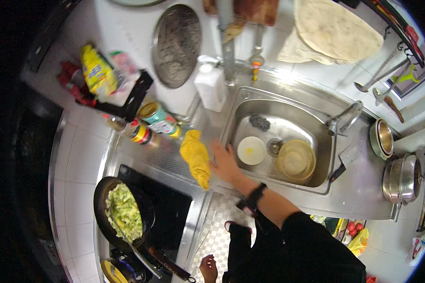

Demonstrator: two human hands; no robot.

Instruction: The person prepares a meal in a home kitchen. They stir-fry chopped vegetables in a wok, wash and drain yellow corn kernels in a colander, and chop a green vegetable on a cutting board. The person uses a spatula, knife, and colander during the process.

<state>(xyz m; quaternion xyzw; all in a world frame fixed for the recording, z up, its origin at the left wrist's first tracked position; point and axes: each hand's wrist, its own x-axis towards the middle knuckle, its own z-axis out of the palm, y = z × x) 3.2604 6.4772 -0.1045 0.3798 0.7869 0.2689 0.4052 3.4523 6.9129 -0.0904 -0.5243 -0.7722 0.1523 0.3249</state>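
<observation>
My right hand (225, 161), fingers spread and blurred, is beside a crumpled yellow cloth (195, 155) on the metal counter, near the sink's left edge. Whether the thumb touches the cloth is not clear. Low in view, my left hand (208, 269) hangs over the floor with bent fingers; its palm is partly hidden. A wok (101, 212) of chopped green vegetables (125, 212) stands on the hob, with a metal utensil (138, 254) resting in it. In the steel sink (304, 113) lie a white bowl (251, 150), a yellowish strainer basket (296, 160) and a dark scouring pad (259, 122).
Left of the sink are a white jug (210, 85), a teal can (159, 118) and a sauce bottle (140, 133). A cleaver (349, 155) lies right of the sink, near the faucet (334, 123) and a lidded steel pot (402, 180). The wok handle (170, 263) points towards the lower edge.
</observation>
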